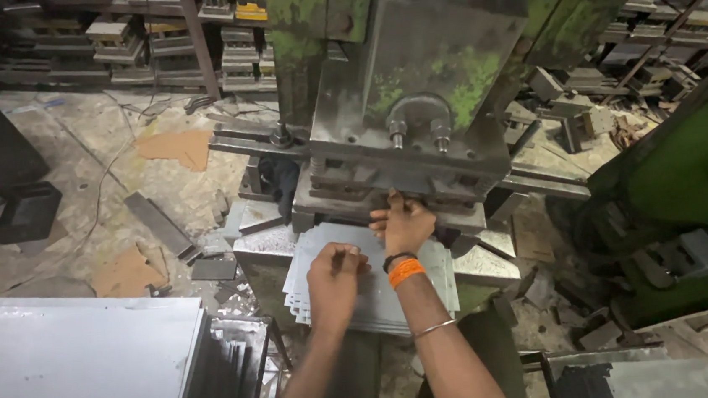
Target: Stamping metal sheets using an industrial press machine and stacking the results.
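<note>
**Both hands on a stack of sheets at the press**

Head view: a stack of thin grey metal sheets (369,286) lies on the bed of a worn green press (413,93), just under the die block (387,190); the stack's long axis seems to run left to right across the bed, its far edge pointing into the die, though the arms hide much of it. The left hand (333,283) rests flat on the top sheet, fingers curled and pressed down, not pinching anything; the right hand (404,224), with an orange wristband (405,271), reaches to the die's mouth, fingers spread against the far edge of the sheet. By my reading a sheet is being fed in and seated; the next move calls for squaring it up and getting the fingers clear of the die. A second pile of sheets (81,372) sits at lower left; scrap litters the floor (117,184).
</note>
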